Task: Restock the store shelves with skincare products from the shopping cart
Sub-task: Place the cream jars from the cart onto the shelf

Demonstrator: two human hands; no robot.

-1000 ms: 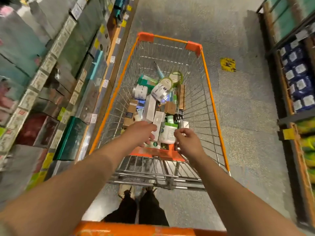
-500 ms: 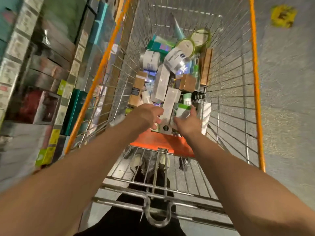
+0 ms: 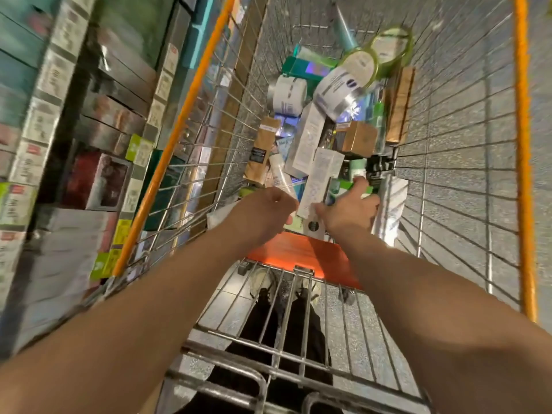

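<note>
Both hands deeper in cart (image 3: 191, 94), right hand (image 3: 349, 209) fingers round white-and-green bottle (image 3: 357, 186), left hand (image 3: 265, 207) clenched.

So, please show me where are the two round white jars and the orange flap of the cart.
Left white jar (image 3: 287, 95): head view, its banded side wall.
Right white jar (image 3: 339, 91): head view, its labelled side.
Orange flap (image 3: 301, 253): head view, its bare middle.

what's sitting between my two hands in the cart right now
In the head view, a tall white carton stands between your left hand and right hand, its lower end dipping between them. Nothing else shows there.
</note>
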